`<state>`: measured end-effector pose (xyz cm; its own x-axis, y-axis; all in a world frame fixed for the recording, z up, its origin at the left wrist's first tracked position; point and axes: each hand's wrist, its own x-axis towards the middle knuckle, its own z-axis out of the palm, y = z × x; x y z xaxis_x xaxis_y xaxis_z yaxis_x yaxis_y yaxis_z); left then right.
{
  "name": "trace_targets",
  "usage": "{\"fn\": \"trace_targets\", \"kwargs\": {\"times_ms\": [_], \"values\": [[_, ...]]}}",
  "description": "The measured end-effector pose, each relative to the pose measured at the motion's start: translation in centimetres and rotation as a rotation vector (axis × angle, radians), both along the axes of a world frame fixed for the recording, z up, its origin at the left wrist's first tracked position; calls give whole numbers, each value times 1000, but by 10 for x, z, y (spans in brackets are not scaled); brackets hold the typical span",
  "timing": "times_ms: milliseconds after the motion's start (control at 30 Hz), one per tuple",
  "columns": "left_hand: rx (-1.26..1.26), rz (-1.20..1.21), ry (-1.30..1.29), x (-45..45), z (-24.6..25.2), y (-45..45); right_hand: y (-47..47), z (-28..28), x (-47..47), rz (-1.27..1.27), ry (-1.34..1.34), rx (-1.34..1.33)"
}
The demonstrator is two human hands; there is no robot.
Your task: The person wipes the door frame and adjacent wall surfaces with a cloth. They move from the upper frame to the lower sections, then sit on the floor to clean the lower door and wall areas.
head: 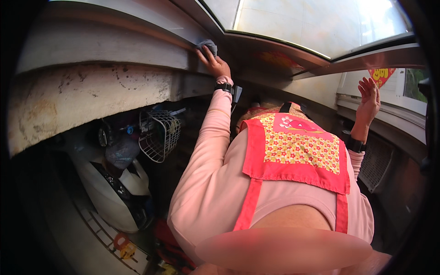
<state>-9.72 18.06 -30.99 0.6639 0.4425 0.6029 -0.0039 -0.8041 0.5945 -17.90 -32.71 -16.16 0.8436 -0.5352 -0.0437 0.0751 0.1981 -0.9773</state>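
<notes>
A bunched grey cloth (207, 47) is under the fingers of my left hand (217, 65). That hand presses it against the smooth face of a long ledge or frame (165, 32), close to the corner below the window. On the other side, my right hand (369, 99) is raised with nothing visible in it, its fingers loosely extended. Its fingertips overlap the edge of a red and yellow paper decoration (382, 76); whether they touch it I cannot tell. Black bands circle both wrists. A red apron (299, 147) with a flowered panel covers my pink top.
A framed glass pane (275, 24) slants overhead. A stained, rough-edged slab (89, 99) juts out at left. Below it stand a white scooter (110, 196) and a white wire basket (160, 137). A ladder-like rack (99, 227) lies lower left; a perforated grey panel (376, 165) is at right.
</notes>
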Motion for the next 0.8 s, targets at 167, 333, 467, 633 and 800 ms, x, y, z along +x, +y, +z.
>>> {"fn": "trace_targets", "kwargs": {"times_ms": [167, 333, 467, 633, 800], "values": [[-365, 34, 754, -40, -61, -4, -4, -3, -24, -65, 53, 31], [-522, -96, 375, -39, -13, -27, -10, -10, -41, -128, 73, 45], [-246, -259, -74, -9, 94, -25, -4, -18, -45, -140, 113, 73], [249, -153, -335, 45, 169, -19, 8, -14, -49, -160, 90, 83], [20, -217, -193, 53, 98, -37, 13, -10, -64, -192, 111, 68]]}}
